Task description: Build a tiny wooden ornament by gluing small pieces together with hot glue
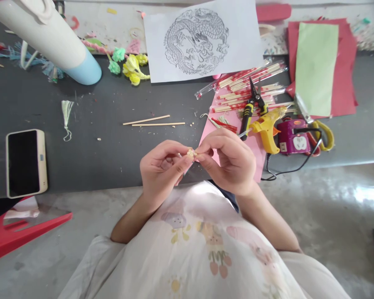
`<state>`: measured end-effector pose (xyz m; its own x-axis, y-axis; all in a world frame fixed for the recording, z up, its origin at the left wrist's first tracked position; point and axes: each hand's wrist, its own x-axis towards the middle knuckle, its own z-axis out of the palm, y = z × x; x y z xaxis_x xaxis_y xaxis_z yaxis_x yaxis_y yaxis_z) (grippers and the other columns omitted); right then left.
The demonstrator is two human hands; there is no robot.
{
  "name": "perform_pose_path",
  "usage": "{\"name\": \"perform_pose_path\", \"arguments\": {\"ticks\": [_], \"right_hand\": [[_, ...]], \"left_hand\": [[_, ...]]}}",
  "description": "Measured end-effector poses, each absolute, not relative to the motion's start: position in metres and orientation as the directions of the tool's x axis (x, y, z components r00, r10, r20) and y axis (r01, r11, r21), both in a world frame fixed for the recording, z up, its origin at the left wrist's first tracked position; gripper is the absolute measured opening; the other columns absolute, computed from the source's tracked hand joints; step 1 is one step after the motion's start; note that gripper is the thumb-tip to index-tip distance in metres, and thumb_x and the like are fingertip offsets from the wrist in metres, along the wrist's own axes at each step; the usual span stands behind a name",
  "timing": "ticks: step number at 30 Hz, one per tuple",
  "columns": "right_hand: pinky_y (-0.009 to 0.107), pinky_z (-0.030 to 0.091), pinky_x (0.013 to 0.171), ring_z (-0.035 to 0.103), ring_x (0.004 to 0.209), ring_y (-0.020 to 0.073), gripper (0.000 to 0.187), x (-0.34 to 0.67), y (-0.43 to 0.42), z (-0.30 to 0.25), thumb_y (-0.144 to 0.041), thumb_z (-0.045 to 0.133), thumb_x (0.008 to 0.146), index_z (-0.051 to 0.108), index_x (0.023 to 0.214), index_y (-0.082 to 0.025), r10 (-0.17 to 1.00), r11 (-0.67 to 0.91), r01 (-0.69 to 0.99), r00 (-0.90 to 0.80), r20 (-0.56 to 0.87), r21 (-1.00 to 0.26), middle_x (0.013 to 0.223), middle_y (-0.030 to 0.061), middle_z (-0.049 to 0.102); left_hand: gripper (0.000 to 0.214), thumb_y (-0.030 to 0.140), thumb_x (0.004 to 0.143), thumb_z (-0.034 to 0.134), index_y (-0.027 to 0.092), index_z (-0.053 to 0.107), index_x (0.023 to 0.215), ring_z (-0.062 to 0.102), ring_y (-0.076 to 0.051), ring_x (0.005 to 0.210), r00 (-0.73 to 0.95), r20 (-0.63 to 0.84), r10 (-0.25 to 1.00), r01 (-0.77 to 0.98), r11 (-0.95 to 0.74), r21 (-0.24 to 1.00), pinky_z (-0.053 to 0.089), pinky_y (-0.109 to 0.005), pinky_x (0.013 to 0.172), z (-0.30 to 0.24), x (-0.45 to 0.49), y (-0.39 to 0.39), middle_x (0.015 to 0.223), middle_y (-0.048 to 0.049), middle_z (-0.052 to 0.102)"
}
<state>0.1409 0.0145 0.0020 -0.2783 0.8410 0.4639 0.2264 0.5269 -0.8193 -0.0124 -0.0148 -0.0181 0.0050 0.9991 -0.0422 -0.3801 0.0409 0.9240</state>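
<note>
Between my two hands is a small cluster of pale, cream-coloured round pieces (190,153). My left hand (163,166) pinches it between thumb and forefinger, the other fingers curled beneath. From the right, my right hand (229,161) pinches the cluster's other edge with thumb and fingertips; any tiny piece inside that pinch is hidden. Both hands are held just over the table's front edge. Beyond them, two thin wooden sticks (158,124) lie on the dark table (102,153), with a few pale crumbs at their right end.
Right of my hands a yellow glue gun (268,128), pliers (251,108), a purple device (294,136) and scissors (303,109) lie near pink paper (255,160). Behind are packaged sticks (237,89) and a dragon drawing (202,41). A phone (25,162), tassel (67,118) and white-blue bottle (59,41) are left.
</note>
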Motion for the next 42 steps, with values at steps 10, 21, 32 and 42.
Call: {"name": "perform_pose_path", "arguments": {"ticks": [10,21,32,42], "right_hand": [[0.026,0.046,0.054,0.056,0.068,0.0117,0.013,0.1404,0.0145,-0.002,-0.009,0.064,0.082,0.063,0.087,-0.02,0.831,0.55,0.262,-0.266,0.489,-0.793,0.079,0.0015,0.062],[0.027,0.047,0.055,0.057,0.067,0.0116,0.011,0.1435,0.0145,-0.003,-0.013,0.069,0.081,0.067,0.088,-0.021,0.863,0.493,0.168,-0.218,0.456,-0.853,0.078,0.0012,0.065],[0.027,0.048,0.055,0.057,0.067,0.0122,0.011,0.1454,0.0109,0.0017,-0.013,0.066,0.082,0.065,0.09,-0.02,0.846,0.513,0.193,-0.28,0.455,-0.836,0.078,0.0022,0.062],[0.026,0.049,0.055,0.056,0.067,0.0122,0.012,0.1479,0.0091,0.0028,-0.014,0.067,0.081,0.064,0.091,-0.02,0.823,0.553,0.238,-0.305,0.479,-0.798,0.08,0.003,0.062]], "left_hand": [[0.007,0.025,0.079,0.074,0.02,0.072,0.085,0.044,-0.001,0.04,-0.011,-0.061,0.998,-0.359,0.053,0.932,0.029,-0.016,0.029,-0.0207,-0.0126,-0.0155,0.073,0.0014,0.062],[0.008,0.022,0.078,0.075,0.023,0.074,0.086,0.053,-0.005,0.052,-0.151,0.13,0.98,-0.154,-0.153,0.976,0.04,-0.021,0.041,-0.0176,-0.0089,-0.0163,0.083,-0.0015,0.067],[0.016,0.014,0.076,0.075,0.023,0.073,0.089,0.055,-0.005,0.057,-0.138,0.429,0.893,0.156,-0.408,0.899,0.045,-0.019,0.049,-0.0167,-0.0134,-0.0147,0.083,-0.0002,0.07],[0.016,0.014,0.075,0.076,0.023,0.073,0.089,0.058,-0.008,0.063,-0.127,0.497,0.858,0.267,-0.453,0.851,0.045,-0.02,0.053,-0.015,-0.0134,-0.0161,0.081,-0.0008,0.072]]}}
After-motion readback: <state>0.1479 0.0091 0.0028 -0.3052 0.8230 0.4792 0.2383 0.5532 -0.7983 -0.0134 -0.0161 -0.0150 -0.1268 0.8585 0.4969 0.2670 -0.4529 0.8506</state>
